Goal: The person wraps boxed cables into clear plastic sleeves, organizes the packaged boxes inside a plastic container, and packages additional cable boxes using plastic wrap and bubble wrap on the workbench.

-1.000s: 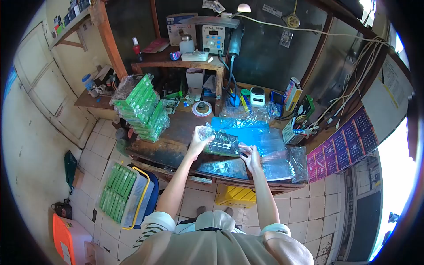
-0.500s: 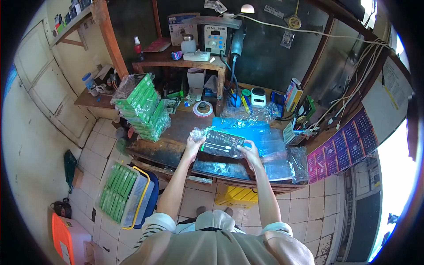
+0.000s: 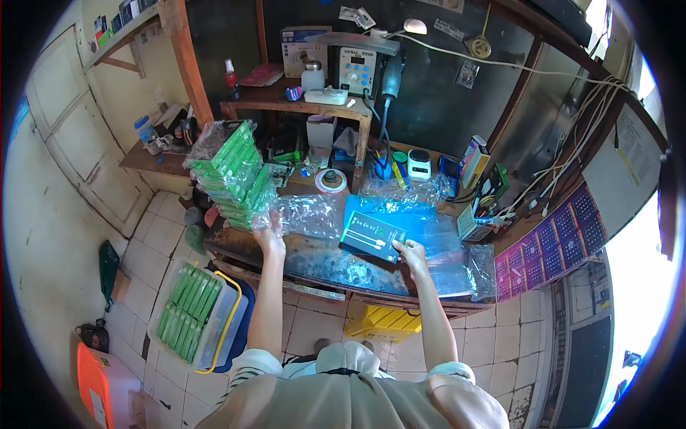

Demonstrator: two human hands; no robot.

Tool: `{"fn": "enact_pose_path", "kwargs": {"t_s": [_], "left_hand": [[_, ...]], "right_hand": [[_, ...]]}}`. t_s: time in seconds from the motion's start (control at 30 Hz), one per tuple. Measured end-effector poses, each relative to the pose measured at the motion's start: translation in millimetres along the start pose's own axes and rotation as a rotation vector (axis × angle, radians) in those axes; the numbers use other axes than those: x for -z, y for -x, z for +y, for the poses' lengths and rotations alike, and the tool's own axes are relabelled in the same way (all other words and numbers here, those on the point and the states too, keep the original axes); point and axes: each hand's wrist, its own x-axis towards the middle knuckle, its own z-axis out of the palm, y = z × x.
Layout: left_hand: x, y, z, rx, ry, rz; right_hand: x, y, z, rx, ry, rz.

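On the floor at left sits a basket (image 3: 222,327); next, a stack of wrapped green boxes (image 3: 232,171) on the counter (image 3: 314,267). Beside it the left hand (image 3: 269,234) grips a clear plastic bag (image 3: 312,214); well apart, a dark box (image 3: 368,236) over blue plastic sheeting (image 3: 421,220) is pinched by its right end in the right hand (image 3: 411,256).

Blazed white along the right edge, past the calendar (image 3: 554,239). Glared off the blue sheet (image 3: 423,223) and glinted across the clear bag (image 3: 311,214). Sank into shadow beneath the wooden shelf (image 3: 271,107). Blurred small print on the dark box (image 3: 370,237); bowed and blackened toward the edges.
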Motion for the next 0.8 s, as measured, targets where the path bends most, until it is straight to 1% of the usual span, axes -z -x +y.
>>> {"fn": "enact_pose_path", "kwargs": {"t_s": [0.03,0.1,0.17,0.2,0.23,0.27,0.3,0.37,0.4,0.43,0.5,0.53,0.57,0.63,0.7,0.73,0.77,0.8], "left_hand": [[-4.1,3.0,5.2,0.001,0.001,0.001],[-12.2,6.0,15.1,0.005,0.167,0.019],[-20.5,6.2,20.2,0.035,0.192,0.042],[-26.8,10.0,22.6,0.057,0.213,0.035],[-33.1,13.9,24.5,0.082,0.234,0.027],[-38.9,18.1,26.4,0.151,0.236,0.038],[-42.8,20.5,22.7,0.165,0.282,-0.007],[-53.4,28.0,14.2,0.238,0.215,0.0],[-58.2,34.1,5.6,0.219,0.23,-0.026],[-60.8,39.3,-1.4,0.227,0.166,-0.159],[-70.1,62.0,-19.3,0.19,0.042,-0.299],[-79.7,78.5,-18.0,0.234,-0.023,-0.352],[-92.4,93.8,-18.4,0.253,-0.067,-0.382],[-85.4,103.5,-46.4,-0.008,-0.329,-0.661],[-83.1,115.1,-69.7,-0.176,-0.616,-0.883],[-84.5,122.9,-75.3,-0.336,-0.743,-0.916],[-83.2,130.9,-79.2,-0.372,-0.805,-0.955],[-82.2,135.0,-79.7,-0.342,-0.844,-1.015]], "right_hand": [[0.6,-3.6,9.5,0.002,0.019,0.018],[0.0,-8.3,24.0,-0.002,0.029,0.045],[-1.0,-11.7,31.8,0.129,0.385,0.243],[-2.4,-10.8,31.1,0.218,0.75,0.351],[-8.1,-4.1,17.2,0.22,0.751,0.353],[-13.3,2.3,3.3,0.342,0.627,0.357],[-20.9,12.8,-17.1,0.46,0.501,0.363],[-36.6,35.6,-62.4,0.364,-0.086,0.099],[-46.9,59.2,-90.7,0.338,-0.191,0.005],[-52.6,70.2,-104.2,0.285,-0.155,-0.051],[-57.4,56.7,-84.4,0.408,-0.12,-0.159],[-62.5,63.5,-83.2,0.334,-0.195,-0.195],[-67.5,60.5,-74.7,0.428,-0.118,-0.157],[-73.7,74.0,-74.5,0.445,-0.038,-0.164],[-72.2,82.8,-73.0,0.418,-0.072,-0.157],[-68.3,78.6,-64.6,0.423,-0.041,-0.105],[-64.5,76.1,-57.6,0.431,-0.013,-0.05],[-62.4,77.6,-56.0,0.43,-0.131,0.037]]}}
